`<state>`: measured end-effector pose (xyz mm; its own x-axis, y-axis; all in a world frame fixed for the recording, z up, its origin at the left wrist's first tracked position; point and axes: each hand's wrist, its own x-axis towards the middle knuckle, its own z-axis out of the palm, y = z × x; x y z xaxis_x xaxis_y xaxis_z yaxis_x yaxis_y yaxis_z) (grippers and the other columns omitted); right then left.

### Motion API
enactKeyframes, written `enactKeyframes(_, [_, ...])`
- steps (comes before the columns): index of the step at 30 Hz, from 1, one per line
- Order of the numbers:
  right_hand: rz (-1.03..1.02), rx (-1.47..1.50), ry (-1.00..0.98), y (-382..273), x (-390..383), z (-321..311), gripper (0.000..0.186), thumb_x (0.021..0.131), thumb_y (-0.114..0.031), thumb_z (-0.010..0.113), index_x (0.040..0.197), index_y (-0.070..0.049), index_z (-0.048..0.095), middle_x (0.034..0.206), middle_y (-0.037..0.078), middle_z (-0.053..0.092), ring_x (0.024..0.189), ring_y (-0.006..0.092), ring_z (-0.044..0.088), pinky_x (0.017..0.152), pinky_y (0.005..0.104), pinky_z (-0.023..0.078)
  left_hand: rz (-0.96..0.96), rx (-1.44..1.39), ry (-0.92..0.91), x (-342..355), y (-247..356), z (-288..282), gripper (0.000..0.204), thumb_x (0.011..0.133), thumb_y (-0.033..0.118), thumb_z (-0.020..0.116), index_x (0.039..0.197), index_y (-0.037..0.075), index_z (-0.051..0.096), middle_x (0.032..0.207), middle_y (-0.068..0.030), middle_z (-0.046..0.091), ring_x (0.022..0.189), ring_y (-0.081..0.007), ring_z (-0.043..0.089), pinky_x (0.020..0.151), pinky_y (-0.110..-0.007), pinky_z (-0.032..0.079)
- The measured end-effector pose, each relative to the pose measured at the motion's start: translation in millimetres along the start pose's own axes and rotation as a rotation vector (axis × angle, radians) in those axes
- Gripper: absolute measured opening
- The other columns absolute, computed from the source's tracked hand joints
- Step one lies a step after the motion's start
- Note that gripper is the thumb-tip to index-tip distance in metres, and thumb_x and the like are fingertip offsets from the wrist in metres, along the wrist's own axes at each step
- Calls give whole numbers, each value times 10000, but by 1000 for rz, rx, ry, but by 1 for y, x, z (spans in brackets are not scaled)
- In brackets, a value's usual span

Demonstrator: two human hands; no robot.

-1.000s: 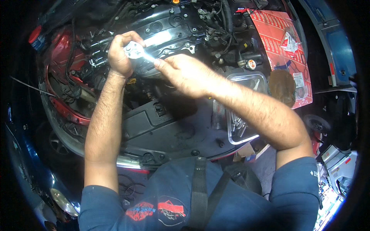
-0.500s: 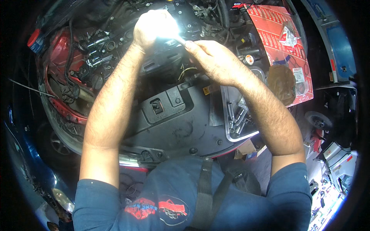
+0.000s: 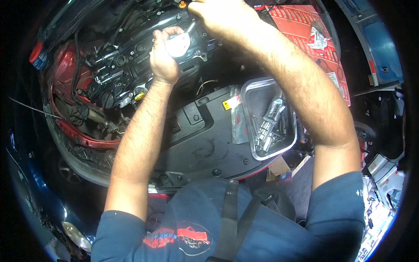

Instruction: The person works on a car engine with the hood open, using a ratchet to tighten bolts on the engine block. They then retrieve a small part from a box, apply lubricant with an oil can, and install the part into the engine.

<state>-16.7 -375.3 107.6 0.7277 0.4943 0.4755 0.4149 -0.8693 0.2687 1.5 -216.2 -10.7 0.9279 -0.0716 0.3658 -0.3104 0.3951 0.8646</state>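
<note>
My left hand [image 3: 165,63] is over the engine, thumb and fingers closed around a small white rounded thing [image 3: 178,45], overlit so its kind cannot be made out. A thin pale stick [image 3: 190,28] shows at its upper right edge. Farther off, at the upper edge of the view, my right hand [image 3: 220,15] reaches over the engine with its fingers bent together. Whatever they pinch is hidden, and part of the hand is cut off. Close by its fingertips is an orange cap [image 3: 182,5]. Below both hands lies the dark engine cover [image 3: 144,59].
A metal tray [image 3: 248,120] with sockets and tools [image 3: 271,122] rests on the front panel [image 3: 209,144], beside a clear plastic bag [image 3: 238,124]. At right, a red printed sheet [image 3: 297,26] carries a small plastic packet [image 3: 317,39]. A red-and-blue cap [image 3: 38,56] is at far left.
My hands have parted: the right moved up and away over the engine, while the left came lower and turned, showing the white thing. The glare has dimmed, and more of the tray shows.
</note>
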Motion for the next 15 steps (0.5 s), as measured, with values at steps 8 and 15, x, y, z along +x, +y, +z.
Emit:
enactKeyframes(8, [-21,976,-579,-78,9,-41,543,937,-503,464,1266,-89,585,1246,223,592,1201,363,544,973,446,453,-281,-87,-265,11,5,-19,366,1027,358,386,985,68,606,895,-45,636,812,-131,609,729,-302,507])
enactKeyframes(15, [197,234,-196,-62,82,10,420,935,-428,559,986,-23,657,793,117,699,729,246,695,628,381,562,25,-8,306,-13,-37,-27,343,1029,325,386,965,55,588,782,-21,585,586,-106,530,498,-249,411])
